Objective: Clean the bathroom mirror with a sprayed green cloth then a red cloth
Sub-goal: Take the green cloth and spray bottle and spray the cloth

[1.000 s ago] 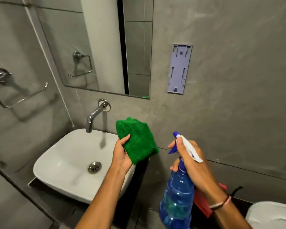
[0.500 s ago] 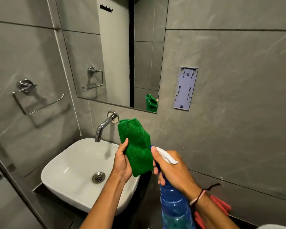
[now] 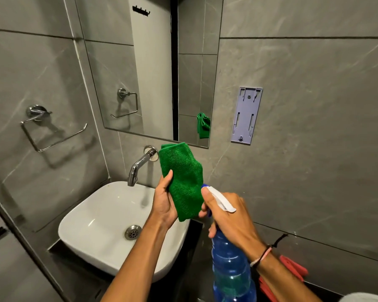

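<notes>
My left hand (image 3: 163, 201) holds a folded green cloth (image 3: 182, 177) upright over the right rim of the basin. My right hand (image 3: 229, 216) grips a blue spray bottle (image 3: 231, 269) by its white trigger head, with the nozzle right against the cloth's lower right edge. The mirror (image 3: 153, 68) hangs on the grey tiled wall above the tap, and the green cloth shows reflected in its lower right corner. A red cloth (image 3: 292, 269) lies low on the right, partly hidden behind my right forearm.
A white basin (image 3: 92, 232) sits on a dark counter under a chrome wall tap (image 3: 140, 164). A chrome towel ring (image 3: 46, 131) is on the left wall. A pale plastic bracket (image 3: 247, 115) is fixed to the wall right of the mirror.
The view has tilted upward, showing more mirror. My right hand has brought the bottle left and up until its nozzle meets the cloth; the cloth has turned more upright.
</notes>
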A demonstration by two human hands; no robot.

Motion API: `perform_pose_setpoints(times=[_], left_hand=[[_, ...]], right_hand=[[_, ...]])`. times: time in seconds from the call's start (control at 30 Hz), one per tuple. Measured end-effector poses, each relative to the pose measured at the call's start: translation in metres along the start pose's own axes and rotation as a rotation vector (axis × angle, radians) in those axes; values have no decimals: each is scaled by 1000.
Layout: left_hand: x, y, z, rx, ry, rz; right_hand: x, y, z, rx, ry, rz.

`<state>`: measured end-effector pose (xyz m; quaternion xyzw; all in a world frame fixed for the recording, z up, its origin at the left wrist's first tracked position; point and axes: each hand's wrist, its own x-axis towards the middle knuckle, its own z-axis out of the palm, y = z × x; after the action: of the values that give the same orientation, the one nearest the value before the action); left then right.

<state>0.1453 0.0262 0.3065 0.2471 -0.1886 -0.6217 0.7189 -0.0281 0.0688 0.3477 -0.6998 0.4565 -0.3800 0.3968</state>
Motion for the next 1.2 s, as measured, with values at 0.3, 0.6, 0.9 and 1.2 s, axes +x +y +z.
perform_pose_setpoints(times=[0.3, 0.6, 0.9, 1.2], left_hand=[[-6, 0, -3, 14, -28, -19], [2, 7, -9, -18, -38, -45], [8, 18, -7, -22, -33, -2], [5, 19, -6, -11, -58, 19]], right_hand=[[-1, -7, -3, -12, 1, -8], [-13, -11, -6, -22, -62, -32], [-35, -2, -8, 17, -66, 12], [-28, 7, -26, 9, 22, 31]])
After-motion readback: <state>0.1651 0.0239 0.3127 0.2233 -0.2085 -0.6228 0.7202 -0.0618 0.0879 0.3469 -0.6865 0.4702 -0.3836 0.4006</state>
